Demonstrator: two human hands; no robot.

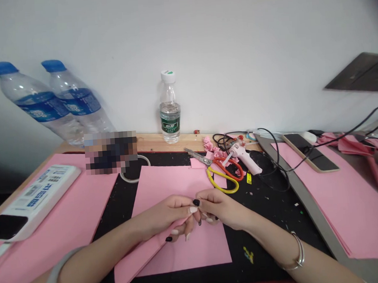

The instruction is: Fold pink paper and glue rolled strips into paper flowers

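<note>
My left hand (178,215) is closed at the middle of the mat, with folded pink paper (148,253) running from under its fingers toward the lower left. Its thumb meets the fingertips of my right hand (216,206), which is also closed; whatever the right fingers pinch is hidden. Beneath both hands lies a flat pink sheet (199,248). Just beyond my right hand are scissors (224,184) with one yellow and one orange handle, blades pointing to the upper left. A pink glue gun (246,159) lies to their right.
A black mat (263,239) covers the table's middle. Pink sheets (92,200) and a white device (40,199) lie left, a phone (311,152) on pink paper right. Bottles (170,112) stand by the wall; black cables (273,140) cross the right side.
</note>
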